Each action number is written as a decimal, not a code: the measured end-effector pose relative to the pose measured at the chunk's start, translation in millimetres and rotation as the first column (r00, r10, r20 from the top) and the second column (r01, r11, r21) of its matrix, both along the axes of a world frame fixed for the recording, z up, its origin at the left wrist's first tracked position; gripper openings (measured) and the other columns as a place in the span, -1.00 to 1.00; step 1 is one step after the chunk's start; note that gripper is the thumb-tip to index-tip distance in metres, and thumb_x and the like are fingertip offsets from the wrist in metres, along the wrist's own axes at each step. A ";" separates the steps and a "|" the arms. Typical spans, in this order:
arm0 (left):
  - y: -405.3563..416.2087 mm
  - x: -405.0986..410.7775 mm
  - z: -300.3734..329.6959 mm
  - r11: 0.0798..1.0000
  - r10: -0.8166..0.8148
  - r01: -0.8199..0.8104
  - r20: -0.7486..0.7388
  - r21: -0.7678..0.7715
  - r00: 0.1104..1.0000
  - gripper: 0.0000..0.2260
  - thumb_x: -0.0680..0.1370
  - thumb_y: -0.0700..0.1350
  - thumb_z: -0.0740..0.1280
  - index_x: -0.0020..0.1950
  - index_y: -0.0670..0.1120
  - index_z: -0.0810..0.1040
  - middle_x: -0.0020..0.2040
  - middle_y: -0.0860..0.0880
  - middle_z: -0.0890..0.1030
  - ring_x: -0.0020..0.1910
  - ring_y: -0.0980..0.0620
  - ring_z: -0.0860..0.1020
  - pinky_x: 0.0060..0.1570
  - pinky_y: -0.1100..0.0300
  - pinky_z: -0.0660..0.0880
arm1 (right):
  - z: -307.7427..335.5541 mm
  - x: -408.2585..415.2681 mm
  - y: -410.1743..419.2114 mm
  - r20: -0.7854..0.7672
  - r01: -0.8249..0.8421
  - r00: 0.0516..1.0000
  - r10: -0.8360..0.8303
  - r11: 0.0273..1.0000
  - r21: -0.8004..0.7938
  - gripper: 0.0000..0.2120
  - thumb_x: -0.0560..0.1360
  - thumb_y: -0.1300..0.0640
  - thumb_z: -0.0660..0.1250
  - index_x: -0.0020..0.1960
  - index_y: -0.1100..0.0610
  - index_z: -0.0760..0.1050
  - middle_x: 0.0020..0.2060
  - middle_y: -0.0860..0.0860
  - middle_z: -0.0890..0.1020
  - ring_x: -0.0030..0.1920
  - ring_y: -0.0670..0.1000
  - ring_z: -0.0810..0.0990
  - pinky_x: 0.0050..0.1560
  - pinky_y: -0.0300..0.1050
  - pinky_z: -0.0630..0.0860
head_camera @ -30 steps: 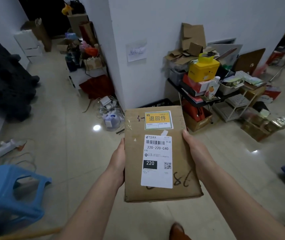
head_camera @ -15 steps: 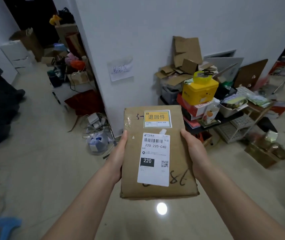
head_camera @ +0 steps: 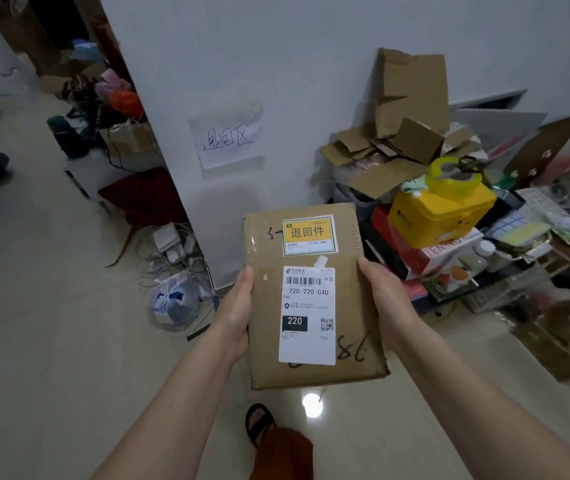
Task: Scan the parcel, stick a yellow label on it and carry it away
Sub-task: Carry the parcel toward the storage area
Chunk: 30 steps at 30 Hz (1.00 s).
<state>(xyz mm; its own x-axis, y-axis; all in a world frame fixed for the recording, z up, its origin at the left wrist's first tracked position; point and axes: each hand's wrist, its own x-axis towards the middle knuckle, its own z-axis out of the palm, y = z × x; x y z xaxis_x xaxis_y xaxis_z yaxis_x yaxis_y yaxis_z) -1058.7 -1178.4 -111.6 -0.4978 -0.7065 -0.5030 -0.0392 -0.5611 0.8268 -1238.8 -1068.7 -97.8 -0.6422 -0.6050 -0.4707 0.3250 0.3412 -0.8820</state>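
Observation:
A flat brown cardboard parcel is held level in front of me, above the floor. A yellow label is stuck near its far edge, and a white shipping label with a barcode sits below it. My left hand grips the parcel's left edge, with its fingers hidden underneath. My right hand grips the right edge the same way.
A white wall corner with a handwritten paper sign stands just ahead. To the right is a pile of cardboard scraps, a yellow box and cluttered boxes. Cables and a bag lie at the wall's foot. My sandalled foot is below.
I have walked closer to the wall with the parcel; the sign and the clutter on the right look larger. My grip on the parcel is unchanged.

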 end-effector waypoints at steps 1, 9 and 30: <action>-20.0 -8.5 -6.7 1.000 0.000 0.000 0.003 0.006 1.000 -0.64 0.65 0.10 0.03 0.35 0.05 0.45 0.16 -0.06 0.66 0.12 -0.04 0.62 0.04 0.03 0.56 | -6.0 -8.8 -19.6 0.004 -0.015 1.000 0.015 1.000 0.019 -0.56 0.44 -0.23 0.22 0.20 -0.01 0.51 0.04 0.04 0.67 0.06 0.09 0.64 0.19 0.18 0.50; -158.0 -87.6 -88.3 0.994 0.078 -0.088 0.131 0.070 0.988 -0.64 0.66 0.06 0.03 0.43 0.05 0.34 0.24 -0.08 0.59 0.18 -0.07 0.57 0.23 -0.10 0.47 | -83.5 -85.1 -165.9 -0.031 -0.087 0.995 0.093 0.985 0.151 -0.63 0.57 -0.12 0.15 0.29 0.03 0.34 0.05 -0.03 0.54 0.09 0.01 0.51 0.14 0.03 0.43; -234.4 -190.3 -581.6 0.925 0.117 -0.285 0.524 0.251 0.843 -0.52 0.55 0.06 0.28 0.44 -0.01 0.29 0.26 -0.08 0.52 0.14 -0.09 0.56 0.17 -0.12 0.52 | -576.3 -185.8 -295.0 0.266 -0.387 0.919 0.291 0.799 0.460 -0.59 0.58 -0.02 0.18 0.41 0.03 0.29 0.26 0.05 0.51 0.20 0.09 0.49 0.17 0.03 0.44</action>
<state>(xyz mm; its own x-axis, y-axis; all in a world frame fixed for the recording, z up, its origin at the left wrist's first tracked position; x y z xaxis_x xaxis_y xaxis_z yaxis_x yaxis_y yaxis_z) -1249.0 -1412.7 -693.2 0.0104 -0.5305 -0.8476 -0.2499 -0.8222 0.5115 -1424.7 -1363.7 -674.1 -0.3192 -0.4230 -0.8481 0.2360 0.8312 -0.5034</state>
